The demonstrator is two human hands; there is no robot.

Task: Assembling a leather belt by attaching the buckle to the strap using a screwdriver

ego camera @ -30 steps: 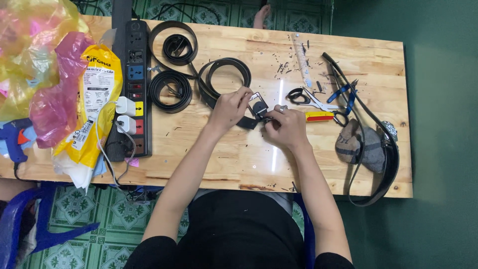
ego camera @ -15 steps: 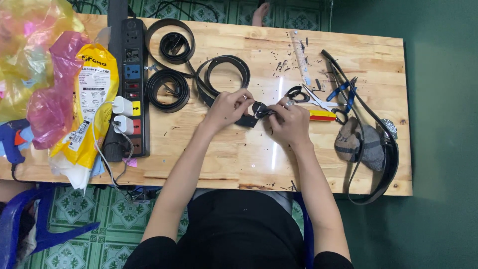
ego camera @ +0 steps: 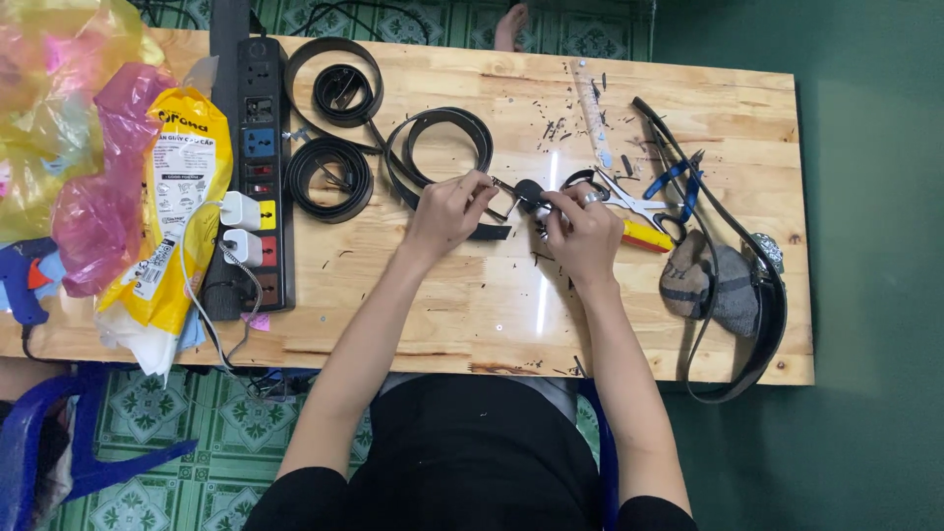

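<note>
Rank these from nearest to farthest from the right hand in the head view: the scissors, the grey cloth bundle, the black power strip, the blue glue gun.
From the right hand:
1. Scissors, just beyond it, toward the table's right.
2. Grey cloth bundle, farther right.
3. Black power strip, across the table on the left.
4. Blue glue gun, at the far left edge.
</note>
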